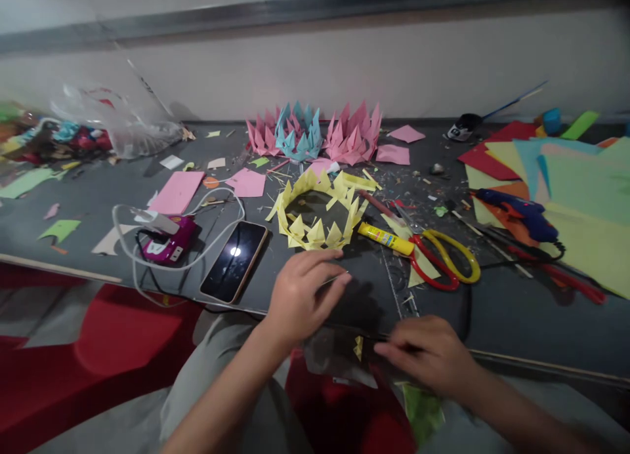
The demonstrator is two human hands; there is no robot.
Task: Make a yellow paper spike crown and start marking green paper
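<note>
A ring-shaped yellow paper crown (296, 226) with folded points stands on the grey table. My left hand (308, 290) is just in front of it, thumb and fingers apart, with nothing seen between them. By the table's front edge is my right hand (430, 352), slightly blurred, its fingers loosely bent and apart with no object visible in them. Between the hands, a small yellow paper scrap (358, 348) shows beyond the edge, near a see-through sheet or bag. A yellow glue stick (386, 238) lies right of the crown, touching scissors with red and yellow handles (450, 260).
Folded pink crowns (354, 136) and a blue crown (298, 136) stand at the back. A phone (235, 260) and a purple adapter (172, 241) with cables lie left. Coloured paper sheets (585, 178) and a blue glue gun (522, 211) lie right. Scraps litter the table.
</note>
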